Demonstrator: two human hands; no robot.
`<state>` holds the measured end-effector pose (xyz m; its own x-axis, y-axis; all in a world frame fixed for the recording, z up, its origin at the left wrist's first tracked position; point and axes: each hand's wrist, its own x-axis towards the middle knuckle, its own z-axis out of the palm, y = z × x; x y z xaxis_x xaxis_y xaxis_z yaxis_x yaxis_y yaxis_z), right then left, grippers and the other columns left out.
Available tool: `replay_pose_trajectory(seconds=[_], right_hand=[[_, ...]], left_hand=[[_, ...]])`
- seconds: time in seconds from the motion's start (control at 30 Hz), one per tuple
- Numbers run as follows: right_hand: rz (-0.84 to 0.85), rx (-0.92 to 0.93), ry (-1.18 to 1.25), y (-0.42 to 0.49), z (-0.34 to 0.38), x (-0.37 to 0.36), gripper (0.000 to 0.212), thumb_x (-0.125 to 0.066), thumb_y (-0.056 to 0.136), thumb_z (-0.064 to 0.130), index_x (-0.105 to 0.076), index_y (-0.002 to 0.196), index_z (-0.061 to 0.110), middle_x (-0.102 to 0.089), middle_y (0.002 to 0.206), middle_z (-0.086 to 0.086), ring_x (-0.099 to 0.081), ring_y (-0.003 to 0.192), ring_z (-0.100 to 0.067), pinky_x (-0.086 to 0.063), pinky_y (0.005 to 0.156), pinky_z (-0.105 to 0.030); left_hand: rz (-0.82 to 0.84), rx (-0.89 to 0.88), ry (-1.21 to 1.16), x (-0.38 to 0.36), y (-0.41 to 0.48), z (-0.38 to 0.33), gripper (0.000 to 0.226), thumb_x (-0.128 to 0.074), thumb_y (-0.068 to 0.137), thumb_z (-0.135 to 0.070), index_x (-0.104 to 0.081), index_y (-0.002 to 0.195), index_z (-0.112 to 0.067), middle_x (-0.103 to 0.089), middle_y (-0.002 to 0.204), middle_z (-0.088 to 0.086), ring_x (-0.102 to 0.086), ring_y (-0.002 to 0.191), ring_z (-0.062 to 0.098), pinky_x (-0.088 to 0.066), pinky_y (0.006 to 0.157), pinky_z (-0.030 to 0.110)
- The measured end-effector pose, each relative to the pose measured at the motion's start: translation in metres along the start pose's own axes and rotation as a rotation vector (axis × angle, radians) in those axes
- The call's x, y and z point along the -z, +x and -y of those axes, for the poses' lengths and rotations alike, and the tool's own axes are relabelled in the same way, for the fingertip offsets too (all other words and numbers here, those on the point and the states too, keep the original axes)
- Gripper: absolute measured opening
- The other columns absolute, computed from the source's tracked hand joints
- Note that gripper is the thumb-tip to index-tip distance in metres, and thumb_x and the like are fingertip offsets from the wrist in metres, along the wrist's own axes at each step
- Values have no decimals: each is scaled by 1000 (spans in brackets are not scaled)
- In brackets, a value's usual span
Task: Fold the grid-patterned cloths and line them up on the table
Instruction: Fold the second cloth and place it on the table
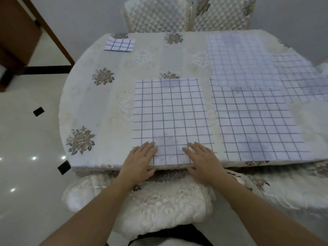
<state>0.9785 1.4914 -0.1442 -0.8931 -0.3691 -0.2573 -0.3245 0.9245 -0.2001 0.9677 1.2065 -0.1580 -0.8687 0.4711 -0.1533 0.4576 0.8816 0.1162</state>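
I am looking down at a round table (99,107) that is wearing a pale flowered cover. The cloth being worked on (168,112) is lying spread flat near the middle of the near side, with its near hem running along the table edge.

The left hand (140,160) is resting on the near left corner of this cloth. Its fingers (149,146) are lying straight and flat on the fabric, released and not clenched. The right hand (204,160) is resting the same way just to the right, palm down and fingers stretched out over the grid lines. Both thumbs are sitting at the table edge just below the hem, and I cannot tell whether they are catching the fabric there. A strip of cloth is showing between the two hands.

A second unfolded cloth (257,121) is lying just beside the first on the right, with a narrow band of table cover showing between them. Farther back on the right a third cloth (239,59) is lying flat, and a fourth cloth (301,77) is overlapping its right side near the rim. A small folded cloth (119,44) is sitting alone at the far left rim, well apart from the others.

Two quilted chairs (156,15) are standing beyond the far edge. A fluffy seat cushion (159,201) is showing below my arms, and glossy floor tiles (26,139) are stretching away on the left.
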Motion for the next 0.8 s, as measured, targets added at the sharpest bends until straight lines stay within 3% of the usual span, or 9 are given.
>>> replay_pose_trajectory(seconds=[0.2,0.3,0.4,0.57,0.7,0.8], right_hand=[[36,3,-18,12,-8,-15,85,-62,90,40,-13,158,30,-13,166,2,-11,153,-24,-17,122,-42],[14,3,-47,13,-11,-18,82,-69,84,30,-29,155,26,-32,160,-2,-29,148,-27,-31,116,-44],[-29,30,-34,13,-15,-18,79,-78,77,28,-44,148,22,-47,151,-5,-44,139,-31,-43,106,-46],[-39,98,-46,10,-22,-13,62,-70,88,36,-48,145,24,-47,151,-4,-44,139,-28,-45,107,-45],[-41,54,-24,7,-29,-9,60,-60,86,23,-48,145,19,-49,150,-3,-44,139,-27,-45,109,-44],[-32,13,-15,4,-35,-7,63,-70,80,12,-54,140,14,-54,145,-5,-49,136,-28,-49,105,-46]], left_hand=[[18,1,-42,-13,5,2,79,-72,83,-45,-42,150,-16,-36,158,4,-36,144,25,-35,115,45],[3,-15,-48,-13,5,4,74,-72,84,-41,-46,147,-14,-41,156,5,-41,141,26,-40,113,45],[-27,-38,-86,-13,2,6,63,-55,90,-43,-49,144,-13,-43,154,6,-42,140,26,-40,112,46],[-31,-59,-147,-11,4,11,58,-36,94,-42,-53,142,-13,-48,150,5,-46,138,25,-44,109,45],[-23,-108,-140,-12,0,23,55,-35,94,-34,-51,144,-15,-49,150,1,-47,138,22,-41,111,43],[-14,-129,-162,-14,-2,32,53,-33,96,-29,-52,143,-14,-50,149,0,-47,138,22,-41,112,43]])
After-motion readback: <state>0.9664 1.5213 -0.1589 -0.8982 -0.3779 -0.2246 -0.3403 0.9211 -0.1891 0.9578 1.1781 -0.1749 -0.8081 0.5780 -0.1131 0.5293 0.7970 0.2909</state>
